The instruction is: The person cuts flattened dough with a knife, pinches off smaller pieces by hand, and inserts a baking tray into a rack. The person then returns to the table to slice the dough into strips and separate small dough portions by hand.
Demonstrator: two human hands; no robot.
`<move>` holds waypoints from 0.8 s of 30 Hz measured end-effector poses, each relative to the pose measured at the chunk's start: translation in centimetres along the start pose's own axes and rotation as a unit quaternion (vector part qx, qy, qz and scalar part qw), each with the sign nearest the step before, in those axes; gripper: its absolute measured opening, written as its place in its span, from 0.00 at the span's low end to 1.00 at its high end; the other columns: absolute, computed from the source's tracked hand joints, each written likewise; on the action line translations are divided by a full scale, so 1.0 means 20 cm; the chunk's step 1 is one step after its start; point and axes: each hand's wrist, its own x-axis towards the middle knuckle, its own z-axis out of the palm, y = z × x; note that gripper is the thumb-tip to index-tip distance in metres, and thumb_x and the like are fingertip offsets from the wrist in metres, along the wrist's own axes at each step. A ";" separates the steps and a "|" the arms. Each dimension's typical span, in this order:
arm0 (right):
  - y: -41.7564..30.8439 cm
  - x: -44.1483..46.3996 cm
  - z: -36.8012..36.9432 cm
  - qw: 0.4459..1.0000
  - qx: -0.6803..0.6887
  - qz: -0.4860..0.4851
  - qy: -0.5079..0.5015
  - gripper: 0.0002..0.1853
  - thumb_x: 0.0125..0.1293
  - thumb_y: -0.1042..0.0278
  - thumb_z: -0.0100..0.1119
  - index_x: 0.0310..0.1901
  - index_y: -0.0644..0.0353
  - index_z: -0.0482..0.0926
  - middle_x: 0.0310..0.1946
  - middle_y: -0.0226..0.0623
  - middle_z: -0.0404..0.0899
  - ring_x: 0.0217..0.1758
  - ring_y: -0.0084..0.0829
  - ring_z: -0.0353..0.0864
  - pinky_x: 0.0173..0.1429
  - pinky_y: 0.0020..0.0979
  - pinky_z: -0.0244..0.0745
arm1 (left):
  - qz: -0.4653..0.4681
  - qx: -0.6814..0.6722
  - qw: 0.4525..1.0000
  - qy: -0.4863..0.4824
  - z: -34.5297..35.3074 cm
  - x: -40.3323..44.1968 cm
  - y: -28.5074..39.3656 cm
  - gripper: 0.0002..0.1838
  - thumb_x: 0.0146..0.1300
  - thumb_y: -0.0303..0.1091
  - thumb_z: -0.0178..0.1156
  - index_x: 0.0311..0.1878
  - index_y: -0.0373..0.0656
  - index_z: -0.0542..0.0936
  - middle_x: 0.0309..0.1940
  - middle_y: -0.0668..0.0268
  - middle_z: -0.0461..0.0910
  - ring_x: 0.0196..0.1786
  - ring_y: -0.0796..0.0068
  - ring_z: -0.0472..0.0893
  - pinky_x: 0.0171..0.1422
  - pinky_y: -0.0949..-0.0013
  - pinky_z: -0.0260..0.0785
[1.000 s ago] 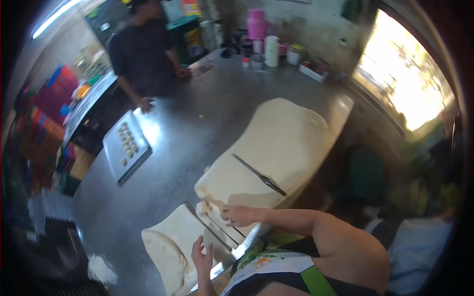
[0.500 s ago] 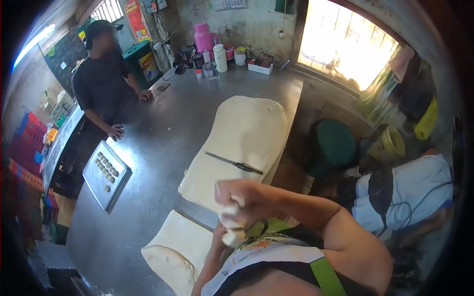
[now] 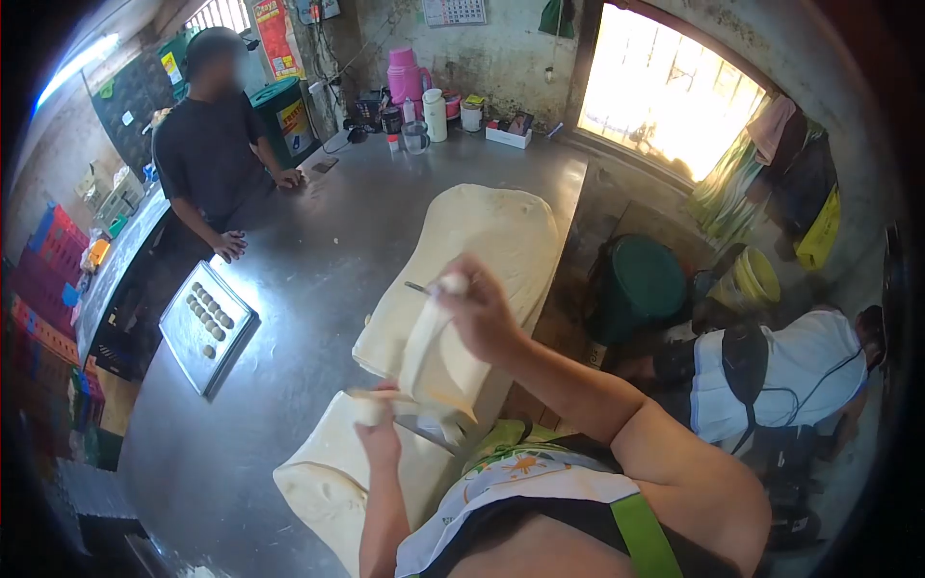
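Note:
My right hand [image 3: 477,308] is raised over the large sheet of dough [image 3: 496,231], its fingers closed on one end of a dough strip [image 3: 420,347]. Lower and to the left, my left hand [image 3: 379,429] grips another part of that strip, which is blurred by motion. The strip hangs in a loop between both hands. Below my left hand lies a second, folded slab of dough [image 3: 323,482]. A thin dark tool [image 3: 416,287] on the large sheet shows only its tip, the remainder hidden behind my right hand and the strip.
Small dough balls sit on a metal tray [image 3: 231,356] at the table's left. Across the metal table [image 3: 299,424], a person [image 3: 217,144] rests both hands on its edge. Thermoses [image 3: 436,116] and jars line the back. At right are a green-lidded bin [image 3: 650,277] and another person [image 3: 785,371].
My hands have drawn apart: the right went up and forward, the left moved out to the left. The bunched dough between them now hangs as a long strip.

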 end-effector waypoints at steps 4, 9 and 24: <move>-0.14 0.04 -0.17 0.995 0.079 -0.045 0.039 0.09 0.66 0.81 0.56 0.37 0.53 0.68 0.34 0.26 0.70 0.38 0.20 0.72 0.42 0.25 0.70 | -0.093 -0.147 0.975 0.138 -0.41 0.10 0.00 0.25 0.67 0.38 0.62 0.63 0.37 0.72 0.52 0.59 0.80 0.54 0.65 0.79 0.58 0.62 0.72; -0.36 0.03 -0.06 0.990 0.021 -0.136 0.005 0.08 0.68 0.80 0.54 0.38 0.54 0.68 0.35 0.27 0.70 0.37 0.22 0.72 0.43 0.29 0.71 | 0.193 0.548 0.779 0.235 -0.40 0.19 -0.06 0.42 0.60 0.40 0.69 0.72 0.35 0.61 0.67 0.50 0.68 0.71 0.51 0.66 0.73 0.55 0.61; -0.64 0.16 0.11 0.945 0.224 -0.210 -0.111 0.07 0.71 0.72 0.54 0.39 0.48 0.66 0.33 0.24 0.62 0.35 0.21 0.62 0.38 0.29 0.62 | 0.156 0.239 0.917 -0.280 0.76 0.05 -0.13 0.42 0.52 0.45 0.74 0.69 0.43 0.67 0.65 0.50 0.69 0.70 0.48 0.65 0.72 0.56 0.60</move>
